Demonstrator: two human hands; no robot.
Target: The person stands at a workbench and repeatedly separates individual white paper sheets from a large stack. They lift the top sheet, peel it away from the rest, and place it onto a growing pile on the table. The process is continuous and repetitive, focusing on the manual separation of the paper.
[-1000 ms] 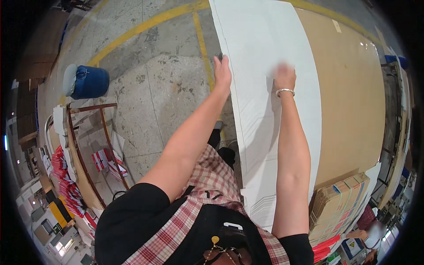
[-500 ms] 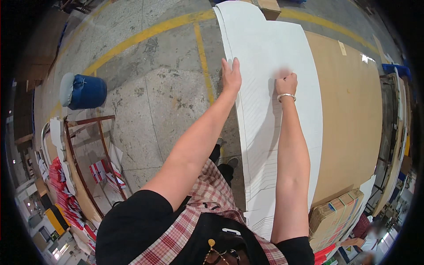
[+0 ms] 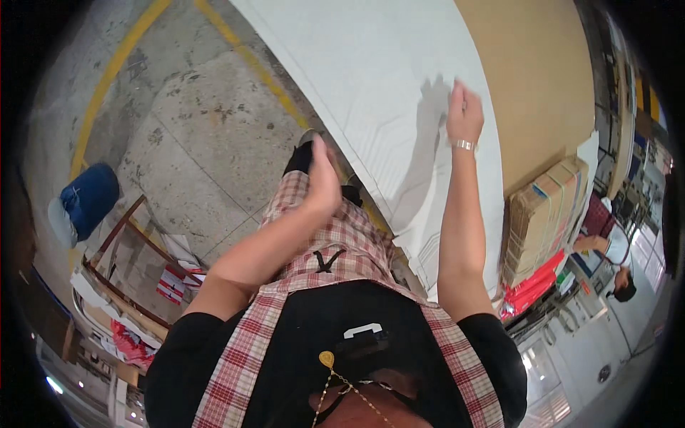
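A large white sheet (image 3: 357, 71) with faint embossed line patterns lies in front of me and to my right. My right hand (image 3: 465, 118), with a bracelet at the wrist, is over this sheet and casts a shadow on it. Its fingers are loosely bent and somewhat apart, slightly blurred, with nothing visible in them. My left hand (image 3: 325, 182) is off the sheet's left edge, in front of my checked apron (image 3: 300, 246). Its fingers are stretched out and blurred by motion, and it holds nothing.
Brown board (image 3: 539, 78) lies right of the sheet, with a strapped cardboard bundle (image 3: 546, 210) and red material (image 3: 531, 289) nearer me. A blue drum (image 3: 93, 200) and a rusty metal frame (image 3: 118, 242) stand left. Another person (image 3: 606, 239) is at the far right.
My left hand has drawn back from the sheet's left edge toward my body. My right hand's fingers have loosened from a fist over the sheet. The view has turned and shifted nearer my body.
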